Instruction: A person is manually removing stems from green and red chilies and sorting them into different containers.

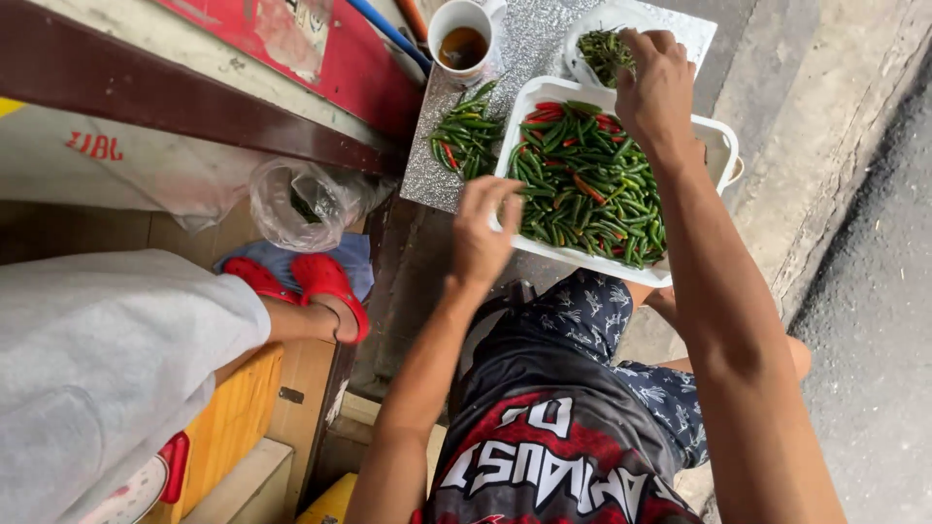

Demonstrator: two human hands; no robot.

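A white rectangular tray [718, 146] holds a heap of green and red chili peppers [582, 184]. My left hand [482, 233] grips the tray's near left edge. My right hand [655, 82] reaches over the tray's far end, fingertips pinched at a small white bowl [582, 29] that holds chili stems. Whether something is between those fingertips I cannot tell. A loose pile of green chilies [466, 136] lies on the silver glittery board [534, 49] left of the tray.
A white cup [463, 39] of brown liquid stands at the board's far edge. A clear plastic bag [306, 204] lies to the left. Another person's grey-trousered leg [107, 359] and red sandals [320, 281] are at left. Concrete kerb and road run along the right.
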